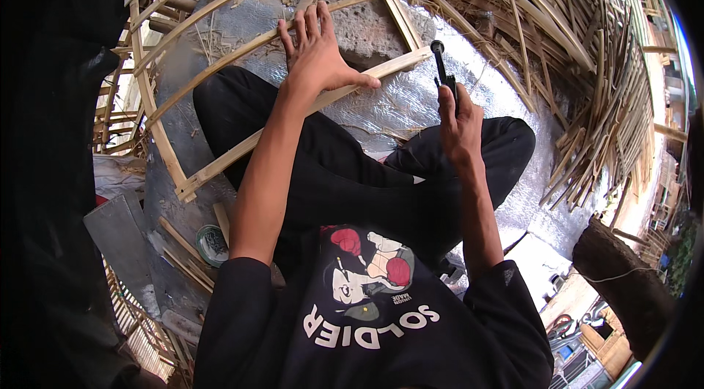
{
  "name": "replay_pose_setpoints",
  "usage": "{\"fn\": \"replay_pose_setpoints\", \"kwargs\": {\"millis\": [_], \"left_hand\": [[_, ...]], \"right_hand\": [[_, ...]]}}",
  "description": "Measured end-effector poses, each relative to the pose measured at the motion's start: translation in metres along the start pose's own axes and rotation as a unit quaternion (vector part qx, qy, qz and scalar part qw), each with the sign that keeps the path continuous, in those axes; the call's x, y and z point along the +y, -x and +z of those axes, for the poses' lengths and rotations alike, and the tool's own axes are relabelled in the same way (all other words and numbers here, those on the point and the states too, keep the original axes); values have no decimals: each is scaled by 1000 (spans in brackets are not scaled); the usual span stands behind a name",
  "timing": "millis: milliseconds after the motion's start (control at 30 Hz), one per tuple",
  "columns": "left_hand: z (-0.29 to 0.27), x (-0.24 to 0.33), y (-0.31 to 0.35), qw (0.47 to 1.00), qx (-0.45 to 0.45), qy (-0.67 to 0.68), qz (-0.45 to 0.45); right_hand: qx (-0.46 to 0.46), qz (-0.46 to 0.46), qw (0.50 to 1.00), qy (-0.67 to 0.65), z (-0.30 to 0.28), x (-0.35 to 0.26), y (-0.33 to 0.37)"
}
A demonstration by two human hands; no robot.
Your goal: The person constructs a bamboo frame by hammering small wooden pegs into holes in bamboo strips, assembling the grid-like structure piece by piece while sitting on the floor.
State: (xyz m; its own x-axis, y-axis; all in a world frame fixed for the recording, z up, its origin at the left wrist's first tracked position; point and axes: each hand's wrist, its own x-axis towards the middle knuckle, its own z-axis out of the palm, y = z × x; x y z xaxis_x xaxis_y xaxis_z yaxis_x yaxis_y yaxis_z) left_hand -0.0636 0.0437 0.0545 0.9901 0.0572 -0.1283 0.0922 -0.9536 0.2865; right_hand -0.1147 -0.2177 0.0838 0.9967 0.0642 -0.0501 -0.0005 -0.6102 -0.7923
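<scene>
A pale wooden slat frame lies across my knees and the floor, its long slats joined by crosspieces. My left hand is spread over it, open, with the fingers on a middle slat and the thumb on the nearest slat. My right hand is closed around a black hammer, whose round head points away from me just beyond the near slat's right end. Hammer and slat look apart. A rough stone-like block sits beneath the frame's right part.
Split bamboo strips are heaped at the right. Shiny silver sheeting covers the floor. To my left are a grey board, a small round container and loose sticks. A dark log lies at the lower right.
</scene>
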Motion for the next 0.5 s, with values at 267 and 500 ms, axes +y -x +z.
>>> {"fn": "replay_pose_setpoints", "kwargs": {"millis": [267, 500], "left_hand": [[11, -6, 0, 999, 42, 11, 6], [14, -8, 4, 999, 44, -3, -4]], "right_hand": [[-41, -35, 991, 126, -19, -3, 1], [0, 22, 990, 138, -3, 25, -13]]}}
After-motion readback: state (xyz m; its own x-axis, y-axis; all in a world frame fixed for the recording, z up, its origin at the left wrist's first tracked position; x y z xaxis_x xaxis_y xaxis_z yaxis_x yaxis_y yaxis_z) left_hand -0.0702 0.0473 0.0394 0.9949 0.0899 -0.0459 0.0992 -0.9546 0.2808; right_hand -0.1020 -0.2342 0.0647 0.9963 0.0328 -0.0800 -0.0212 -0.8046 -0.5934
